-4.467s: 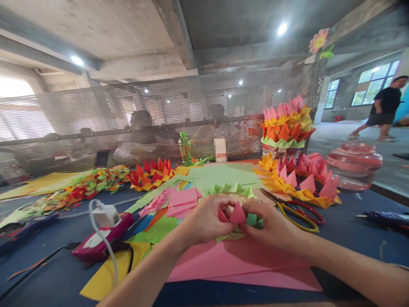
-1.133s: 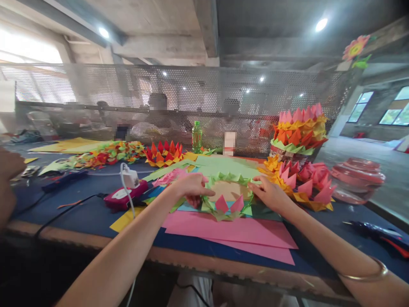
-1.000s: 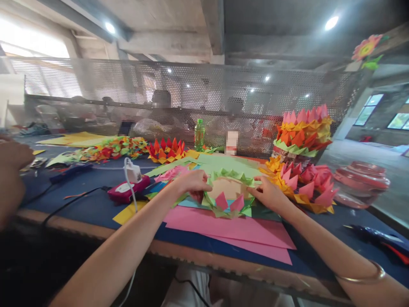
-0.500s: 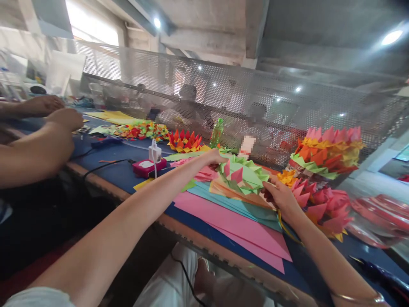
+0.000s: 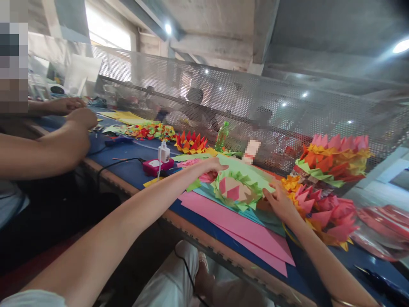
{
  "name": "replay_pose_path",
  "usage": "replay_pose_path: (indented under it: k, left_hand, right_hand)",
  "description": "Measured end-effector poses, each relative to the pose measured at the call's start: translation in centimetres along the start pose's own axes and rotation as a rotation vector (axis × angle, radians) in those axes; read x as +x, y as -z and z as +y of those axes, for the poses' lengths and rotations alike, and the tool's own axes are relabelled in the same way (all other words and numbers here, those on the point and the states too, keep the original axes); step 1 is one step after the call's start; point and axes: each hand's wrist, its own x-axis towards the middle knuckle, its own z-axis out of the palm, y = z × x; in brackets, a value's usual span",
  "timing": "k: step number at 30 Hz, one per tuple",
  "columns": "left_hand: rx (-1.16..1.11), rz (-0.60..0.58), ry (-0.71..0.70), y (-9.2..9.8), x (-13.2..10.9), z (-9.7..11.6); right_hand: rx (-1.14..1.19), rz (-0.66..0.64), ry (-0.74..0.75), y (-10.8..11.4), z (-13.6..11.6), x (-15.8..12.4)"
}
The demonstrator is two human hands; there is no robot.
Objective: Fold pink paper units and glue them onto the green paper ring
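A ring of green folded paper points point(image 5: 252, 189) with two pink triangles point(image 5: 230, 192) inside it lies tilted on stacked coloured sheets. My left hand point(image 5: 209, 164) reaches across and grips the ring's far left edge, fingers curled. At the ring's right edge my right hand point(image 5: 279, 204) pinches it with the fingertips. Both arms stretch out over the table's front edge.
Pink sheets point(image 5: 243, 226) lie under the ring on the blue table point(image 5: 128, 172). A co-worker's arms point(image 5: 51, 147) rest at the left. A pink device with a white plug point(image 5: 159, 162), a green bottle point(image 5: 221, 136), paper flowers point(image 5: 322, 209) and a perforated metal screen point(image 5: 223, 102) surround the spot.
The view has swung left and a co-worker's arms have come in. Both hands lifted and tilted the green ring half a second ago; it now sits lower, nearer the sheets.
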Motion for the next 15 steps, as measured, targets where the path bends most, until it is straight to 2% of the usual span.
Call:
replay_pose_path:
  k: [4,10,15]
  left_hand:
    - [0.031,-0.111,0.02,-0.6,-1.2,0.6]
    - [0.057,-0.171,-0.01,-1.0,-2.7,2.1]
    - [0.119,-0.205,-0.022,0.1,-3.4,4.8]
  right_hand:
    - [-0.025,-0.051,0.029,-0.6,-0.4,-0.6]
    - [0.102,-0.168,0.057,-1.7,-2.1,-1.7]
    - [0.284,-0.096,0.144,-0.6,-3.8,-2.2]
